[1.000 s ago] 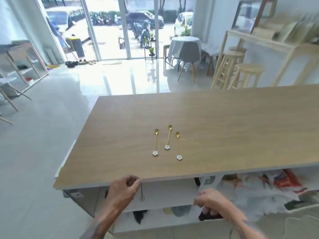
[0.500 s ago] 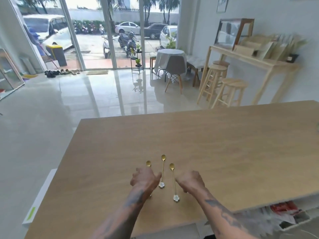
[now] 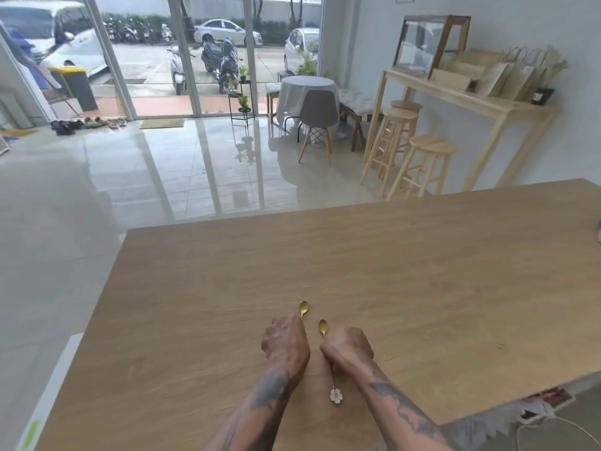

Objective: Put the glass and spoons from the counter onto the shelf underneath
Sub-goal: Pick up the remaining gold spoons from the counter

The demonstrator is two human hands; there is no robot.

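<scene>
Left hand [image 3: 286,345] clenched over one gold spoon [image 3: 303,308]; right hand [image 3: 348,348] grasping another spoon [image 3: 335,393] on near counter [image 3: 422,271].

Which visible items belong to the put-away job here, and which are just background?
Job items:
- gold spoon under the left hand
- flower-ended gold spoon under the right hand
- counter they lie on
No glass shows.

Background:
- wooden stools
- grey chair
- round covered table
- paper bags
</scene>
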